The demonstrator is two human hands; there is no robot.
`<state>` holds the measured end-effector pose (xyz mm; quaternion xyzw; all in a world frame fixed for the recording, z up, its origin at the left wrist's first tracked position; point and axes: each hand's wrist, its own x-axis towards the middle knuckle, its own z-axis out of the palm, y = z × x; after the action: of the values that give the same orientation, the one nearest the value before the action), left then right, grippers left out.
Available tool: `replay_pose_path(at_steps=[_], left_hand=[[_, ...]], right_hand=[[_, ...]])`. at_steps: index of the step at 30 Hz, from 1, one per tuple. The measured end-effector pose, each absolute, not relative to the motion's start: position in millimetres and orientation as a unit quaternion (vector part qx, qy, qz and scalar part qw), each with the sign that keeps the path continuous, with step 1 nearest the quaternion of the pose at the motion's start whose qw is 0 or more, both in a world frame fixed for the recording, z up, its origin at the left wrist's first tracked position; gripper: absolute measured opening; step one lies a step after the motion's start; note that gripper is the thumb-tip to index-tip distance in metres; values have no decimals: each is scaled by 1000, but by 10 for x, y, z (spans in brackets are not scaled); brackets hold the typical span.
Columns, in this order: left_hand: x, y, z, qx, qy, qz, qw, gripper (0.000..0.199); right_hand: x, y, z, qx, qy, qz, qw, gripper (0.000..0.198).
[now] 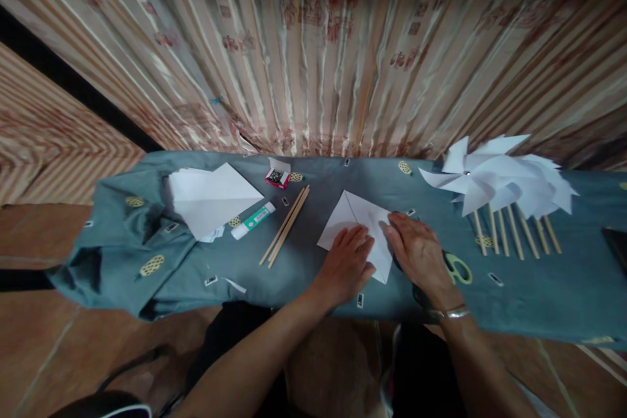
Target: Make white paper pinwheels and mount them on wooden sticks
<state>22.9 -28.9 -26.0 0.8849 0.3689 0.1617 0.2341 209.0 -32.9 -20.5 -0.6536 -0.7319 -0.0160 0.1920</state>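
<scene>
A white paper square (337,217) with diagonal crease lines lies turned like a diamond on the cloth. My left hand (347,264) rests flat on its lower middle, with the fingers stretched out. At the paper's right corner, my right hand (416,251) has its thumb and fingertips closed on the edge. Scissors with a green handle (459,268) lie partly hidden beneath and beside my right hand. Left of the paper are several thin wooden sticks (285,227), a glue stick (253,221) and a small open red box (277,176) of dark pins or tacks.
A stack of white paper sheets (210,199) lies at the left. Several finished white paper pinwheels (504,173) on wooden sticks lie overlapping at the right. A paper scrap (235,285) sits near the front edge of the grey-green tablecloth (313,304). A pleated curtain (313,52) hangs behind.
</scene>
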Motion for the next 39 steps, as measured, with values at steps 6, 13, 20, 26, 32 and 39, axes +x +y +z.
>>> replay_pose_path(at_steps=[6,13,20,26,32,39], left_hand=[[199,-369,-205,880,353,190,256,51],[116,-379,-90,865,366,212,270,49],[-67,-357,-173,868,364,199,274,54],[-190,-339,-225,869,379,195,250,52],[-192,-360,-187,879,371,174,242,39],[-185,-383,-227,883,373,153,241,38]], right_hand=[[2080,-294,-208,-653,-737,-45,171,48],[2015,-256,-169,-654,-728,-22,204,49],[1907,-233,-132,-653,-714,-4,252,44],[1984,-270,-103,-662,-702,0,264,40],[1887,-376,-135,-601,-750,37,272,40],[1640,-499,-291,-549,-807,51,210,43]])
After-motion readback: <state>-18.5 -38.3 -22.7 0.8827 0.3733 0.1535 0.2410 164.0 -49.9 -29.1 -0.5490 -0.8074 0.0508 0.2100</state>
